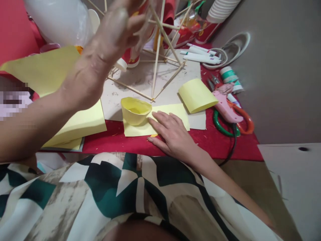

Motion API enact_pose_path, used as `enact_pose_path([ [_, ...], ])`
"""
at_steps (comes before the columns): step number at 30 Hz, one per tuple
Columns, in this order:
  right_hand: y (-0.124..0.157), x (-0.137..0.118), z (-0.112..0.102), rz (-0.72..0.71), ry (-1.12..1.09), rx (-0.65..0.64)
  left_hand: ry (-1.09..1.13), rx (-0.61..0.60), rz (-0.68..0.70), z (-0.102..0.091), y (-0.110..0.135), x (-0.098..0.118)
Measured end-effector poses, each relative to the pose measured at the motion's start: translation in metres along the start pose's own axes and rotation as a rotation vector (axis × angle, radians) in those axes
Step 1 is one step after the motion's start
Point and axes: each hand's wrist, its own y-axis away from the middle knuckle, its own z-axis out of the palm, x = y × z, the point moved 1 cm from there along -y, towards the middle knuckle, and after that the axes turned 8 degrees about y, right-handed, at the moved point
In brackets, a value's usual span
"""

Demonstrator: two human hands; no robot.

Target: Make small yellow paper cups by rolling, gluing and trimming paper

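Note:
My left hand (115, 30) is raised high at the top of the view, blurred, its fingers closed around a rod of the wooden stick frame (160, 57). My right hand (170, 134) lies flat with fingers spread on a yellow paper sheet (173, 112) at the table's front. Just left of its fingertips a curled yellow paper cup shape (135, 110) stands on that sheet. The frame stands on a grey board (140, 80).
A rolled yellow paper (197, 95) lies right of the frame. A pink glue gun (227, 105), scissors with green and orange handles (244, 122) and white glue sticks (200, 55) sit at the right. Large yellow sheets (52, 72) lie left on the red table (225, 147).

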Motion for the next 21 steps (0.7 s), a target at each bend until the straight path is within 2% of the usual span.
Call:
enact_pose_path([
  [1, 0.001, 0.001, -0.001, 0.012, -0.032, 0.012, 0.369, 0.214, -0.318, 0.008, 0.006, 0.000],
  [2, 0.002, 0.002, -0.003, 0.034, -0.078, 0.031, 0.721, 0.469, -0.557, 0.018, 0.013, 0.002],
  [3, 0.003, 0.002, -0.005, 0.067, -0.135, 0.057, 1.019, 0.594, -0.687, 0.029, 0.018, 0.008],
  [4, 0.003, 0.003, -0.009, 0.106, -0.203, 0.088, 1.185, 0.676, -0.764, 0.039, 0.021, 0.016],
  [5, 0.003, 0.003, -0.014, 0.145, -0.279, 0.120, 1.300, 0.616, -0.829, 0.048, 0.022, 0.026],
  [6, 0.002, 0.002, -0.019, 0.183, -0.359, 0.150, 1.317, 0.592, -0.838, 0.053, 0.022, 0.036],
  [9, -0.010, -0.008, -0.031, 0.264, -0.579, 0.210, 1.300, 0.549, -0.869, 0.060, 0.017, 0.065],
  [11, -0.023, -0.020, -0.033, 0.294, -0.664, 0.189, 1.280, 0.503, -0.903, 0.061, 0.012, 0.078],
  [13, -0.037, -0.032, -0.029, 0.291, -0.688, 0.130, 1.306, 0.492, -0.933, 0.065, 0.007, 0.085],
  [16, -0.050, -0.043, -0.024, 0.231, -0.598, 0.041, 1.385, 0.485, -0.925, 0.073, 0.003, 0.088],
  [18, -0.054, -0.043, -0.026, 0.223, -0.568, 0.040, 1.417, 0.469, -0.904, 0.078, 0.003, 0.089],
  [21, -0.056, -0.033, -0.036, 0.293, -0.657, 0.109, 1.433, 0.467, -0.869, 0.079, 0.004, 0.089],
])
